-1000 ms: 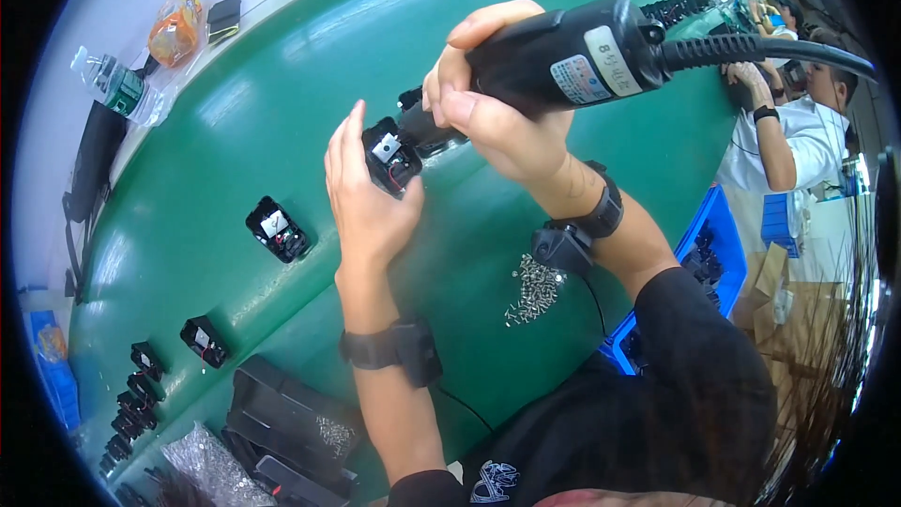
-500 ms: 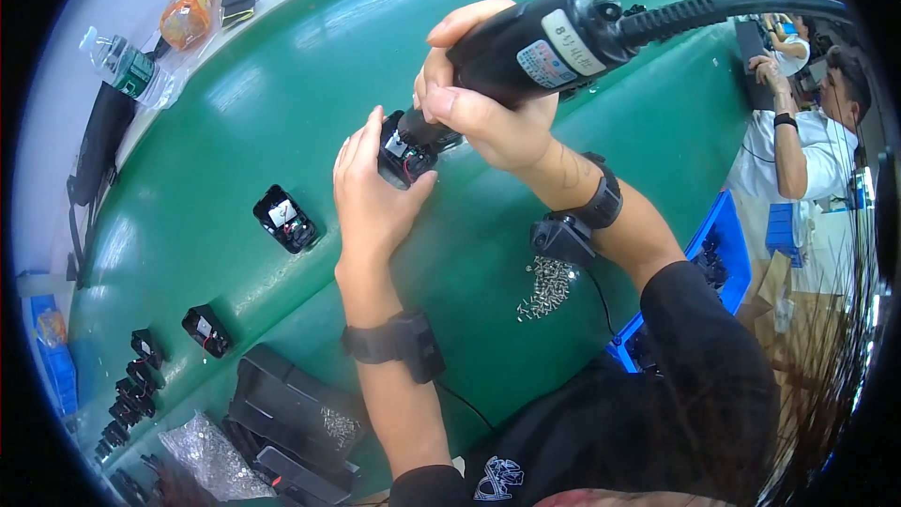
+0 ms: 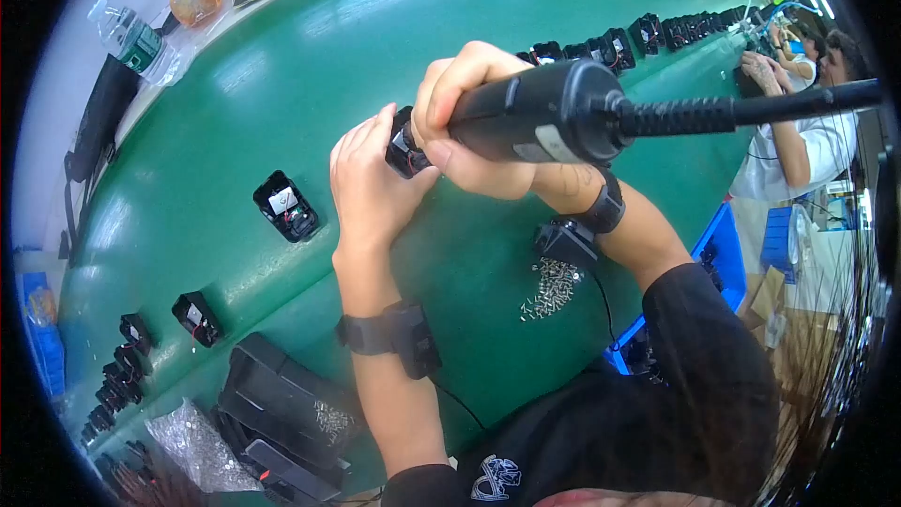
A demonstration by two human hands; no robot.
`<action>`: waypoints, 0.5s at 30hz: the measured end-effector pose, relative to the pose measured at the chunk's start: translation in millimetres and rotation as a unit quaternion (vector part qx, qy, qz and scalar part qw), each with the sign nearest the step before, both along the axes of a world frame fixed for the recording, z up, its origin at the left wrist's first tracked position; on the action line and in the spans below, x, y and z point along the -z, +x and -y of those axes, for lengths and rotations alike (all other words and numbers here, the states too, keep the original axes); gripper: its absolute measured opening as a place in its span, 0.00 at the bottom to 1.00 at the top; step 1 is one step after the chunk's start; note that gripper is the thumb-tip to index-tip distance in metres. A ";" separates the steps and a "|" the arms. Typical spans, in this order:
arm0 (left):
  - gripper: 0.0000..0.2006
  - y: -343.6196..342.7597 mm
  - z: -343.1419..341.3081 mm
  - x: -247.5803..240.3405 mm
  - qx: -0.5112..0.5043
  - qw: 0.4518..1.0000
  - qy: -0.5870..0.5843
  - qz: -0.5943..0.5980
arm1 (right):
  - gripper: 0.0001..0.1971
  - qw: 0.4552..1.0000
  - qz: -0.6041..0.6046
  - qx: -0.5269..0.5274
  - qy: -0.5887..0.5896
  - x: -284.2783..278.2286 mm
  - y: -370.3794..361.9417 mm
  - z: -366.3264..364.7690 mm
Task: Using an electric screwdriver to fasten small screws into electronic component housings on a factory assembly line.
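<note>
My right hand (image 3: 483, 136) is wrapped round a thick black electric screwdriver (image 3: 535, 113). Its cord leaves the rear end toward the right. The tool's front end points down at a small open black plastic housing (image 3: 402, 145), and my fingers hide the tip. My left hand (image 3: 371, 178) steadies that housing on the green table, fingers along its left side and thumb at its near edge. A wire and a pale part show inside it. To the left of my left hand lies a similar open housing (image 3: 285, 207) with a white piece and wires.
Loose screws (image 3: 554, 288) lie near my right forearm. A black tray (image 3: 272, 385) with screws and a bag of small parts (image 3: 199, 446) sit at lower left. More housings (image 3: 113, 385) line the left and far right. A blue bin (image 3: 718, 253) stands right; co-workers (image 3: 798, 131) sit beyond.
The screwdriver's rear end has swung down in the picture, and my right hand has turned with it. My left hand stays on the housing. The view has shifted slightly, showing more far-right housings.
</note>
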State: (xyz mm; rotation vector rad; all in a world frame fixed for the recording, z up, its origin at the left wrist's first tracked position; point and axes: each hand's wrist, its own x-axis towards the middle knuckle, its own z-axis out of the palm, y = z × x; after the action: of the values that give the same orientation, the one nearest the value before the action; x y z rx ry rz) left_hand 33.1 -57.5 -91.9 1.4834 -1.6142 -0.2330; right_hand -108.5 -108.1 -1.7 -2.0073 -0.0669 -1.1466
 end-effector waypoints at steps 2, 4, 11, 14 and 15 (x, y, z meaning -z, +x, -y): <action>0.34 1.5 0.5 0.7 -0.001 1.000 -0.002 0.001 | 0.12 1.000 0.000 -0.003 0.006 1.4 0.2 -0.7; 0.33 2.1 0.1 -1.9 -0.002 1.000 -0.012 0.009 | 0.10 0.998 -0.004 0.044 0.034 4.0 -1.2 -3.7; 0.41 4.8 -0.2 -22.7 0.001 0.999 0.052 -0.008 | 0.19 0.979 0.089 0.070 0.167 -10.6 -20.3 -16.8; 0.45 -13.7 -3.3 -31.9 -0.028 0.991 -0.096 0.084 | 0.21 0.970 0.095 0.093 0.205 -35.0 -74.3 -44.0; 0.44 -26.8 -11.8 -35.7 -0.033 0.993 -0.084 0.070 | 0.22 0.969 0.088 0.109 0.204 -30.2 -92.5 -50.5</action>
State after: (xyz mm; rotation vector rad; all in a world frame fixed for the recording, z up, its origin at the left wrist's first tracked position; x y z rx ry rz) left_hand 6.2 -45.7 -56.2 1.4463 -1.6489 0.0460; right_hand -201.0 -57.6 28.5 -1.5720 0.2845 -1.3516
